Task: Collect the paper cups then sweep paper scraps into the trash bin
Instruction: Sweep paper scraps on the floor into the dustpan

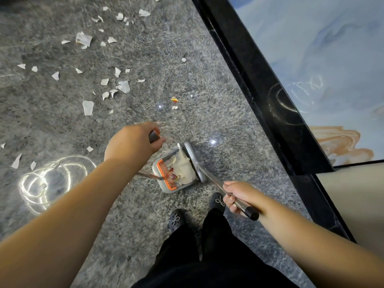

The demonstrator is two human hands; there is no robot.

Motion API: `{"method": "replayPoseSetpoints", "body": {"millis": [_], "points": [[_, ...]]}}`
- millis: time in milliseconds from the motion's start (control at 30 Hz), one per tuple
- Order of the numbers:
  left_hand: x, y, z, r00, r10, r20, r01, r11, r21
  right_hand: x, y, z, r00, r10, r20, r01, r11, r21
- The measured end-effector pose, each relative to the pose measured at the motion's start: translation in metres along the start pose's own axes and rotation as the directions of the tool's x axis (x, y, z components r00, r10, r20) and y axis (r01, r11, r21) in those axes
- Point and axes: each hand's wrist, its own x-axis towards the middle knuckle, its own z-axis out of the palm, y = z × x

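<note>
the right hand (234, 197) is wrapped around the metal shaft of the dustpan handle (216, 183), fingers curled tight just above its black end cap, so the long shaft acts as a lever and the person can stay upright. below those fingers the shaft runs down to the grey dustpan (166, 189), which sits on the floor with crumpled white paper (182, 165) already lying in it; the orange comb teeth (166, 176) line its edge, probably there to strip the bristles clean.

the left hand (133, 142) grips the dark top of the broom handle (154, 136), fingers closed over it from above; that shaft drops beneath the palm and meets the pan near the comb. the broom head itself is hidden under the hand and forearm, so i cannot tell whether it rests inside the pan or just beside it. holding both tools this close together suggests the broom is parked against the pan between strokes.

the paper scraps (104, 84) lie well beyond the left fingers, scattered across the grey speckled floor (62, 125), with a few more out past the left wrist and a small red and yellow bit (174, 99) ahead of the knuckles. no paper cups and no trash bin are in view, so the cup stage looks done and the sweeping only partly so: most scraps are not yet gathered.

the black shoes (174, 220) stand just under the right fingers, and a black border strip (259, 80) runs beyond that hand.
</note>
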Motion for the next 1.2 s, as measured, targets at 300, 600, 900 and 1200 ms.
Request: {"method": "replayPoseSetpoints", "body": {"millis": [300, 600, 900, 1200], "points": [[-0.037, -0.025, -0.020, 0.957, -0.257, -0.137, 0.245, 0.964, -0.099, -0.007, -0.042, 0.016, 1.000, 0.006, -0.008, -0.007, 0.962, -0.275], [-0.111, -0.052, -0.040, 0.762, -0.579, -0.289, 0.543, 0.815, -0.201, -0.013, -0.081, 0.077, 0.991, 0.045, 0.123, 0.039, 0.794, -0.606], [-0.203, -0.110, -0.060, 0.489, -0.805, -0.335, 0.732, 0.588, -0.344, -0.012, -0.062, 0.197, 0.972, 0.126, 0.197, 0.073, 0.635, -0.769], [-0.283, -0.230, -0.104, 0.330, -0.878, -0.347, 0.778, 0.461, -0.426, -0.020, -0.007, 0.368, 0.965, 0.190, 0.179, 0.067, 0.483, -0.873]]}}
